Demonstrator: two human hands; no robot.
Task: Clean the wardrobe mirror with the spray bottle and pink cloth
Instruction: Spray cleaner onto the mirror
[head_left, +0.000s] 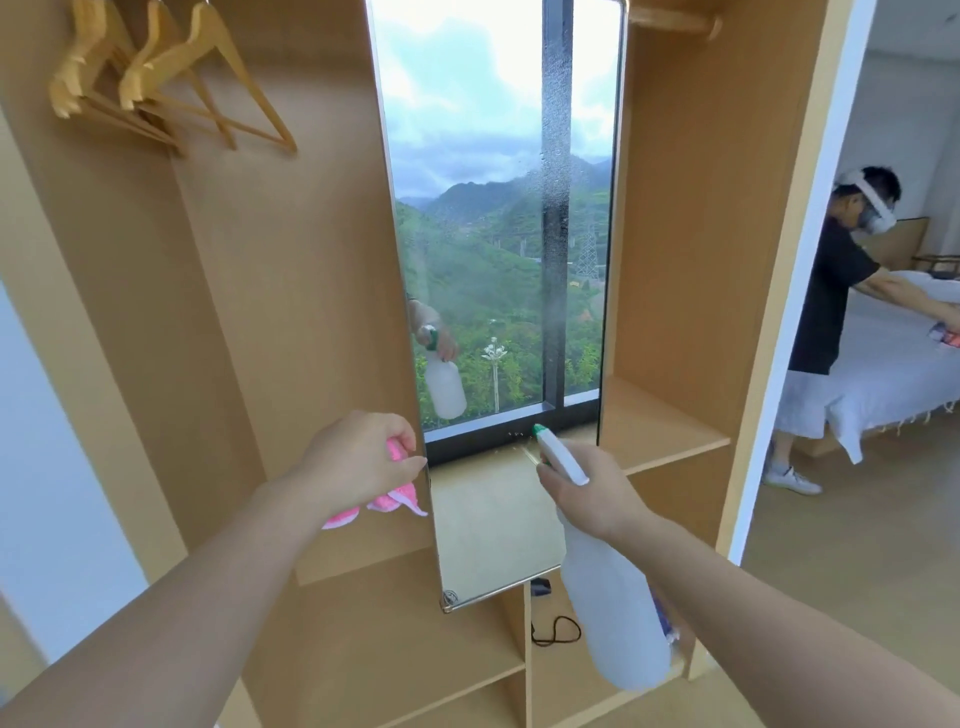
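The left hand (363, 457) has its fingers bunched tight on the pink cloth (387, 499), right at the left edge of the wardrobe mirror (493, 208). If it hangs back there, I'd guess the mist speckling the right side of the glass will run or dry into streaks. The right hand (592, 493) is wrapped around the spray bottle (613, 597), nozzle aimed low at the glass; another squeeze could wet the shelf (670, 431) beside it.
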